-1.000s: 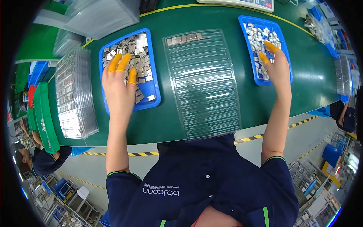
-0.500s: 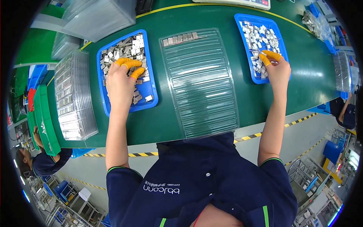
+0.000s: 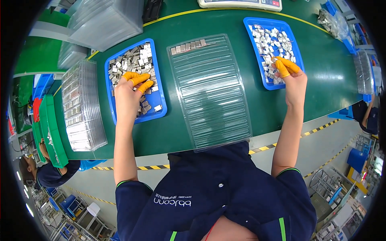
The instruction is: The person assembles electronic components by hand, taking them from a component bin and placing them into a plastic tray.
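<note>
My left hand (image 3: 128, 94), with yellow finger cots on thumb and fingertips, hovers above a blue tray (image 3: 161, 102) of small metal connector shells (image 3: 130, 60). Its thumb and fingers are drawn together; what lies between them, if anything, is too small to make out. Over a second blue tray (image 3: 296, 40) my right hand (image 3: 295, 78) pinches a small white connector (image 3: 274, 60) between cotted fingertips. Loose white connectors (image 3: 267, 40) fill that tray. Between the hands lies a clear plastic blister tray (image 3: 213, 96) with ridged slots; several metal pieces (image 3: 187, 46) sit in its far slot.
Stacked clear blister trays (image 3: 82, 106) stand at the left, beside a green bin (image 3: 56, 138). Large clear plastic containers (image 3: 106, 22) are at the back left, and a white scale (image 3: 241, 4) at the far edge. Another person (image 3: 54, 172) works at the left.
My right hand has drawn slightly back toward me, a connector now showing at its fingertips. My left hand remains over its tray with fingers a little closer together. The view has shifted slightly.
</note>
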